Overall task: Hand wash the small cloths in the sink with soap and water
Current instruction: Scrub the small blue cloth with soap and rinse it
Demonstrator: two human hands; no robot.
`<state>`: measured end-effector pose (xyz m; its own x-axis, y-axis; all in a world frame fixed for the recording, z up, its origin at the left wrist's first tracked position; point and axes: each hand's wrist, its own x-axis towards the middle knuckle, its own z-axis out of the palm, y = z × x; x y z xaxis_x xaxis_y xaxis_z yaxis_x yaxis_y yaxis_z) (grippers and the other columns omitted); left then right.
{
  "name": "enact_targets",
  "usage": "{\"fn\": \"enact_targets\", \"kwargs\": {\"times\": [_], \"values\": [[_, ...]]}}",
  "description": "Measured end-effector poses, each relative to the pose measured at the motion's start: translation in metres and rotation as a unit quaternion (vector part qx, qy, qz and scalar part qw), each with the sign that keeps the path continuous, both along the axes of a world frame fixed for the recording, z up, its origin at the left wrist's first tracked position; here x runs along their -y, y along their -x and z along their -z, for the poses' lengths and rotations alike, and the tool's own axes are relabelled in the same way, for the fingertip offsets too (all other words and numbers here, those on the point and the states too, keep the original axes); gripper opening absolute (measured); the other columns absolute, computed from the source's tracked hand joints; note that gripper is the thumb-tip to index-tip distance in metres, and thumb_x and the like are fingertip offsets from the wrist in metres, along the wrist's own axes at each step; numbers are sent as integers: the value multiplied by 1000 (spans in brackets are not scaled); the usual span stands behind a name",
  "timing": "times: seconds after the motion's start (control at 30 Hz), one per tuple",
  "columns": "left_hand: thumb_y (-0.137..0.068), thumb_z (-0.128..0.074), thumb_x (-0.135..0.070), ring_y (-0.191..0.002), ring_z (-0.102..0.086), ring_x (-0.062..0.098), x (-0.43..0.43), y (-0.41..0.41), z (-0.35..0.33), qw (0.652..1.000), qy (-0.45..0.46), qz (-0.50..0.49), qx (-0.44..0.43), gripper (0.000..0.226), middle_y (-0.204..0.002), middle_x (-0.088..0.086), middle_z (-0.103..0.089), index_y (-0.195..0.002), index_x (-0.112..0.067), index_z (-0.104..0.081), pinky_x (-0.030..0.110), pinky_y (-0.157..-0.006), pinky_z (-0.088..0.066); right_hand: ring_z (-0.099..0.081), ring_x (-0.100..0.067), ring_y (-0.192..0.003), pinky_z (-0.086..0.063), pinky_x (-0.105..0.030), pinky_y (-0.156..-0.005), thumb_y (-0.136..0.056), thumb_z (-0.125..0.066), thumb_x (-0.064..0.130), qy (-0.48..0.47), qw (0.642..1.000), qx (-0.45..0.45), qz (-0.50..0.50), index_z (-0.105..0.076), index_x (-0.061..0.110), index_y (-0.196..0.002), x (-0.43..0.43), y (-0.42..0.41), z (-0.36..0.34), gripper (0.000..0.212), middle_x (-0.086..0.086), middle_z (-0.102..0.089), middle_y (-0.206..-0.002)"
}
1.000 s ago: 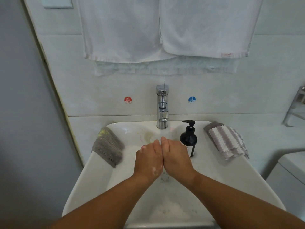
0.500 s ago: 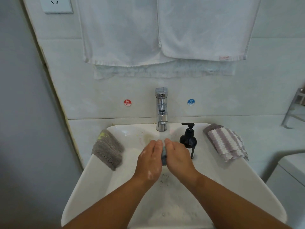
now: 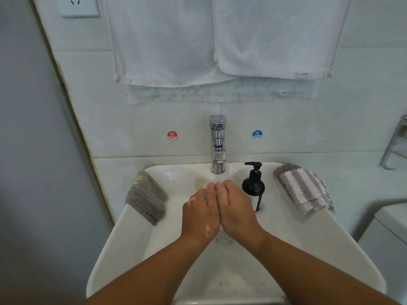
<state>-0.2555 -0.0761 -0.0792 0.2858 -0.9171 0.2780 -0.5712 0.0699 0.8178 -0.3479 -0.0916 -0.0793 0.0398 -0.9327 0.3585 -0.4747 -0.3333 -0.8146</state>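
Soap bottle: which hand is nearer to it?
Right. The right hand is directly beside the soap bottle, on its left; the left hand lies farther left, pressed against the right hand.

The tap [image 3: 217,144] stood at the far middle of the sink [image 3: 123,249], against the wall. Just right of it, on the rim, stood the soap bottle [image 3: 253,188]. The left cloth [image 3: 145,197] lay over the sink's left edge and the right cloth [image 3: 304,188] over its far right corner. The left hand [image 3: 200,216] and right hand [image 3: 236,212] were pressed together over the basin, nearer than the tap and just left of the bottle. On the wall above hung the left towel [image 3: 165,40] and right towel [image 3: 275,36], side by side, with a socket [image 3: 77,5] to their left.
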Motion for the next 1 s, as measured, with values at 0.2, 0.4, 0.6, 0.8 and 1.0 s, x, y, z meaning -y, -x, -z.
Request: {"fn": "enact_targets", "kwargs": {"times": [0.2, 0.4, 0.6, 0.8, 1.0], "values": [[-110, -22, -28, -100, -67, 22, 0, -4, -5, 972, 12, 27, 232, 40, -102, 0, -67, -122, -15, -57, 20, -78, -40, -57, -11, -61, -41, -22, -60, -109, -36, 29, 30, 999, -35, -3, -57, 21, -70, 3, -1, -1, 45, 6, -59, -63], [-110, -23, -26, -105, -67, 21, -5, -5, -14, 950, -15, 45, 308, 39, -119, 7, -67, -137, -12, -47, 28, -93, -53, -59, -20, -65, -46, -36, -70, -110, -33, 24, 32, 996, -88, -10, -56, 16, -72, 0, 0, -8, 45, 2, -57, -64], [-111, -26, -27, -116, -63, 19, -5, -2, -13, 924, -26, 54, 377, 45, -135, 6, -60, -153, -10, -28, 25, -96, -48, -64, -23, -83, -52, -40, -84, -107, -33, 22, 50, 973, -224, -29, -63, 9, -98, -2, 4, -11, 34, -6, -68, -91], [-110, -23, -24, -104, -65, 19, -5, -3, -14, 945, -15, 37, 324, 36, -121, 4, -65, -138, -14, -42, 23, -81, -45, -64, -28, -89, -52, -45, -84, -104, -40, 10, 69, 956, -282, -26, -60, 7, -105, 0, 3, -10, 20, -10, -68, -98], [-108, -22, -43, -83, -65, 8, -8, 0, -8, 998, -17, 55, -24, 47, -92, -5, -67, -102, -22, -63, 8, -69, -48, -62, -12, -71, -51, -30, -65, -109, -38, 27, 10, 999, -25, -18, -59, 19, -84, 0, 4, -10, 33, 1, -63, -77]]}}
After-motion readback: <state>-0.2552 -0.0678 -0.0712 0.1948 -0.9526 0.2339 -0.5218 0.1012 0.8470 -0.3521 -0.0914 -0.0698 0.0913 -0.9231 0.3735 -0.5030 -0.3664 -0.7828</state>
